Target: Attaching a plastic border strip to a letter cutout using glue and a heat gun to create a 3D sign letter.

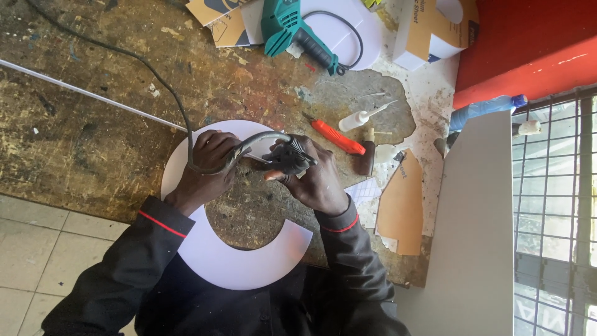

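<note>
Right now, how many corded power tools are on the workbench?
2: a teal drill lying at the bench's far edge, and a dark tool gripped in the right hand over the white ring-shaped sheet. Others may be out of frame.

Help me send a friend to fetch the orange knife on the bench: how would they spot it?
Start at the worn wooden workbench, where a white ring-shaped sheet lies under the person's hands. Just past the right hand lies the utility knife, slanted. Its bright orange handle separates it from the white glue bottle and the teal power drill further off.
</note>
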